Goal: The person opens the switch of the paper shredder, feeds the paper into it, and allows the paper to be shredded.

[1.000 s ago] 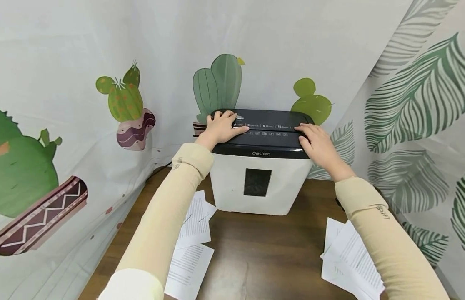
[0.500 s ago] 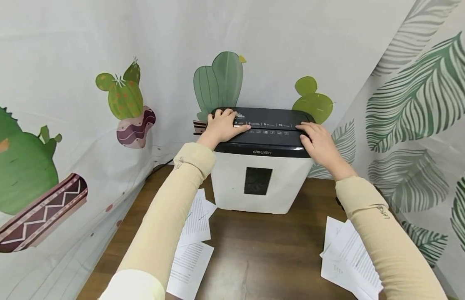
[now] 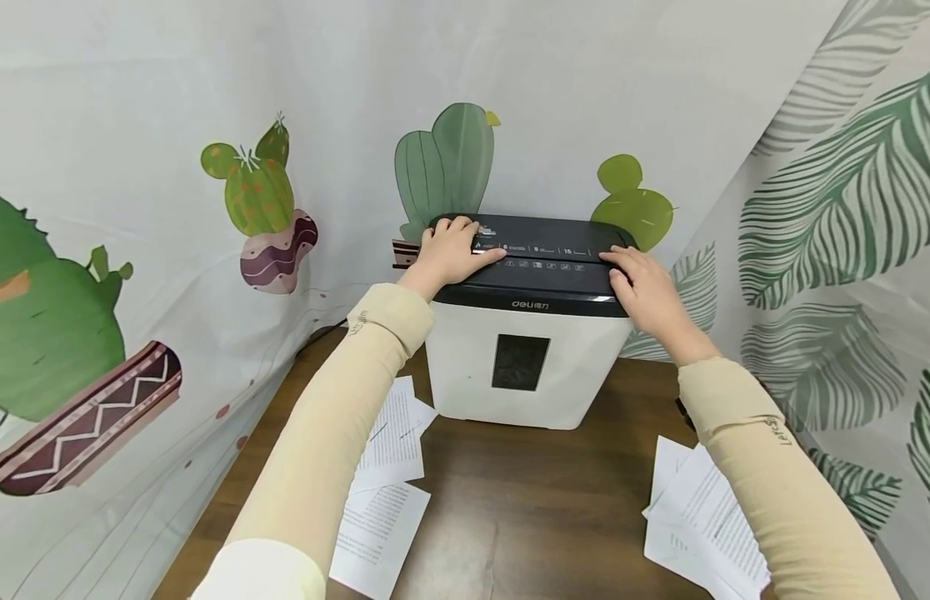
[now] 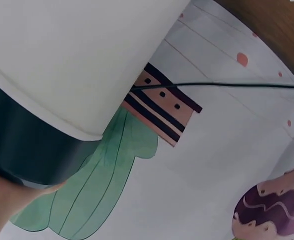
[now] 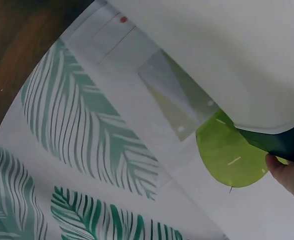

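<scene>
A paper shredder point(image 3: 465, 367) with a white bin and a dark top stands at the back of the table. My left hand point(image 3: 448, 252) rests on the left part of the dark top, fingers spread, thumb reaching to the slot line. On the right end of that top lies my right hand point(image 3: 643, 283), its fingers laid over the edge by the slot. In the left wrist view the shredder's white side point(image 4: 77, 60) fills the upper left, with part of the left hand point(image 4: 12, 200) below. The right wrist view catches the right hand's fingertips point(image 5: 275, 164) at the dark top's corner.
Printed sheets point(image 3: 382, 533) lie on the table's left, under the left forearm. More sheets point(image 3: 705, 517) are fanned out at the right. A dark cord point(image 4: 226, 85) runs behind the shredder. A patterned curtain point(image 3: 345, 83) hangs close behind and at both sides.
The whole head view shifts slightly to the right. Both hands stay in place on the shredder's top.
</scene>
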`<control>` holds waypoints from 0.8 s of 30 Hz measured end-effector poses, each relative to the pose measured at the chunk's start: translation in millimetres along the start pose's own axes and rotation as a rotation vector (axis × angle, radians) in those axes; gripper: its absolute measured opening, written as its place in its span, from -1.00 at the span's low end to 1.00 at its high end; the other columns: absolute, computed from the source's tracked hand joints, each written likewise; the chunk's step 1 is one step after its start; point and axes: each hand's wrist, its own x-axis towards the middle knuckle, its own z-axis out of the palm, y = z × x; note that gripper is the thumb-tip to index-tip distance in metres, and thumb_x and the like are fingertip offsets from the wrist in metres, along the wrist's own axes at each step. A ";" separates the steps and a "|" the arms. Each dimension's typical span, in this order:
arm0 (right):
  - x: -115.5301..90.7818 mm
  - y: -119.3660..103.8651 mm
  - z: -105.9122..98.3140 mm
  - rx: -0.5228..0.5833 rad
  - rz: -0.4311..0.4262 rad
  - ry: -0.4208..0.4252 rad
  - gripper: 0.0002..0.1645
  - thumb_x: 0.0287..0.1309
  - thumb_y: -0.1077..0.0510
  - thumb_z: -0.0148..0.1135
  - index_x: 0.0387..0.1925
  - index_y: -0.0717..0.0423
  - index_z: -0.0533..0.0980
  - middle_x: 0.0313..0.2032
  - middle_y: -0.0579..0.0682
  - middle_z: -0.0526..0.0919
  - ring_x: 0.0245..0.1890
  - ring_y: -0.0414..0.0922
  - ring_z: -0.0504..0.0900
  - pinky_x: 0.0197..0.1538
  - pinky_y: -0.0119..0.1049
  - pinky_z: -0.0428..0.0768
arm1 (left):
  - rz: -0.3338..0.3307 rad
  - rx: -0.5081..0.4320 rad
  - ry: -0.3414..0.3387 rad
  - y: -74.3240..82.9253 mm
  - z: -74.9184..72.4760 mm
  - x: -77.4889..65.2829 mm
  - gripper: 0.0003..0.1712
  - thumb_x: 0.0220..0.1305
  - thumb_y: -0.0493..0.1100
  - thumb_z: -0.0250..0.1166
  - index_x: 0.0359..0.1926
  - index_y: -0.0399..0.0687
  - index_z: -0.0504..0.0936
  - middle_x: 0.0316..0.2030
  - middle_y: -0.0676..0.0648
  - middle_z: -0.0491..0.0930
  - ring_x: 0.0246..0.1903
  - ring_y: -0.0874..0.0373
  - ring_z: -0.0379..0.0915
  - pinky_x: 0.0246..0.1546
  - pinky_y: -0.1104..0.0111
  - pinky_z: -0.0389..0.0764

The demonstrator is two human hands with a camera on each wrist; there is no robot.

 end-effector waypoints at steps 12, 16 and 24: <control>-7.0 -7.1 -4.1 0.057 0.046 0.078 -0.53 0.42 0.16 -0.22 0.15 0.38 0.41 0.22 0.39 0.36 0.28 0.32 0.23 0.33 0.16 0.14 | 0.028 0.004 0.237 2.2 1.4 -9.7 -0.44 0.39 0.16 0.01 0.26 0.00 0.42 0.23 -0.09 0.43 0.23 -0.08 0.27 0.15 0.05 0.37; -12.9 -10.3 -1.1 0.081 0.060 0.149 -0.56 0.40 0.17 -0.16 0.11 0.38 0.44 0.19 0.37 0.38 0.26 0.32 0.23 0.31 0.17 0.14 | 0.063 -0.053 0.312 -1.2 3.6 -15.3 -0.54 0.38 0.07 0.06 0.18 -0.03 0.52 0.07 -0.09 0.60 0.02 -0.03 0.51 -0.07 0.16 0.55; -21.2 -18.2 5.4 0.107 0.047 0.209 -0.61 0.37 0.21 -0.10 0.04 0.38 0.48 0.17 0.35 0.40 0.25 0.31 0.23 0.30 0.16 0.14 | 0.096 -0.156 0.375 -12.9 5.9 -31.1 -0.60 0.38 0.00 0.07 0.11 -0.04 0.58 -0.02 -0.09 0.64 -0.02 -0.01 0.53 -0.07 0.18 0.55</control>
